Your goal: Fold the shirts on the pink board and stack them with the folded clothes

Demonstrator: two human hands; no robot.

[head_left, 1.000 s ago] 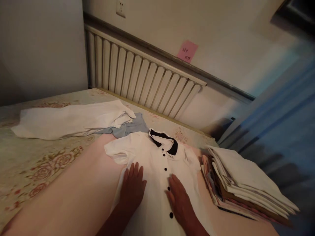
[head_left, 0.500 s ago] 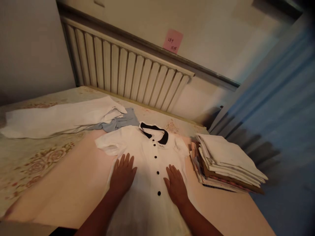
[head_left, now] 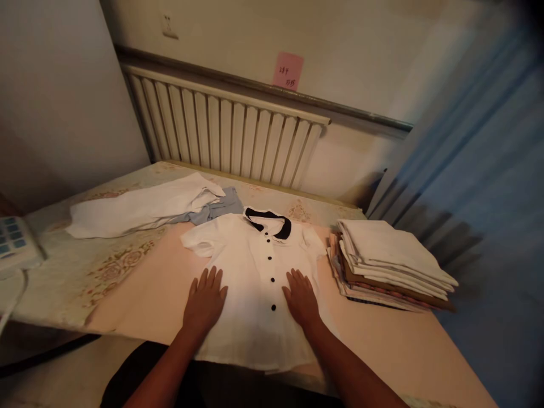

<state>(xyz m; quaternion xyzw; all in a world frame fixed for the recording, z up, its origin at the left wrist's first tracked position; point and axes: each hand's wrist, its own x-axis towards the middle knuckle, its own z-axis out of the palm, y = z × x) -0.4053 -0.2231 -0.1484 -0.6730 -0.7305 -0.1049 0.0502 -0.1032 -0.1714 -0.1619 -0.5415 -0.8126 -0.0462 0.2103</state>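
Observation:
A white short-sleeved shirt (head_left: 250, 294) with a black collar and black buttons lies front up, its collar pointing away from me. Flat on its left side rests my left hand (head_left: 205, 300), fingers stretched out. My right hand (head_left: 301, 297) lies on the shirt's right side, right of the button row, with its fingers also extended. Neither hand grips the cloth. Beneath the shirt spreads a pink cloth (head_left: 148, 283). The shirt's hem reaches the front edge of the table.
A stack of folded clothes (head_left: 391, 255) stands to the right. A white garment (head_left: 136, 207) and a grey-blue garment (head_left: 225, 204) lie at the back left. On the far left sits a white device with blue keys (head_left: 15, 241). Behind are a radiator (head_left: 225, 130) and a blue curtain (head_left: 488, 198).
My view has shifted, bringing the shirt's hem, the table's front edge and the keyed device into sight. Both hands stay flat on the shirt, now slightly lower along it.

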